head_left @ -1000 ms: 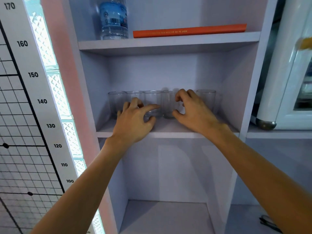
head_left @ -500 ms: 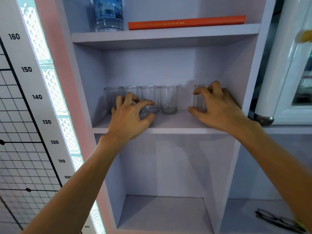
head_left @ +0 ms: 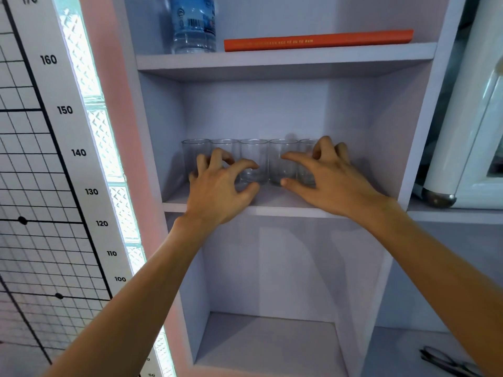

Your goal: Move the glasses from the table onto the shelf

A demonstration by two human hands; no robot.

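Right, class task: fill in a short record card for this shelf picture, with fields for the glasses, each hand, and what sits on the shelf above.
glasses: five clear glasses in a row on the middle shelf, upright
left hand: left hand curled in front of the left glasses, grip unclear
right hand: right hand at the rightmost glass, fingers spread
upper shelf: water bottle beside an orange book lying flat
lower compartment: nothing visible

Five glasses line the shelf behind both hands.
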